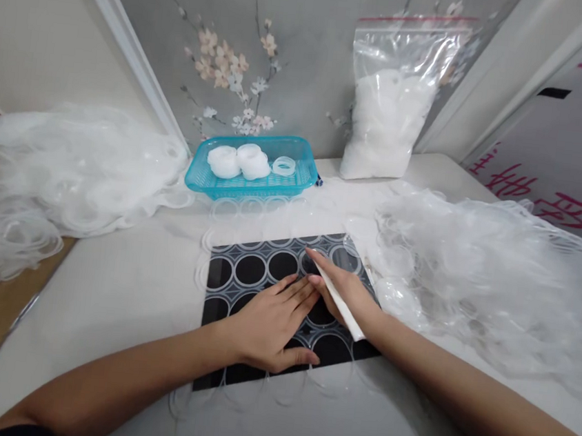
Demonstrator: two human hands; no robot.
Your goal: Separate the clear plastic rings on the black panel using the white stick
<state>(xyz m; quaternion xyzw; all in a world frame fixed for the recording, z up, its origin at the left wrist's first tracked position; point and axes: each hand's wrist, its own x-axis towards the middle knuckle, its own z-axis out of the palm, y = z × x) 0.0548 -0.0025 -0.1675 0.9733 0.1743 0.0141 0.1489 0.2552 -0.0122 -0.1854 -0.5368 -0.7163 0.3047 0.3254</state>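
Note:
My left hand (270, 327) lies flat with its fingers stretched out, pressing on a translucent sheet of joined rings (250, 269). Under that sheet is a black rectangular mat (209, 374), and the sheet's edges reach past it. In my right hand (353, 295) is a slim white strip-like tool (340, 305), slanting from the fingers towards the wrist. The right fingertips come down close to the left ones over the sheet; the strip's far end is partly hidden.
A blue basket (244, 191) with white rings (225, 161) stands at the back. Beside it leans a zip bag (392, 118) of white material. Heaps of translucent ring sheets lie left (87, 176) and right (492, 281) on the white table (121, 297).

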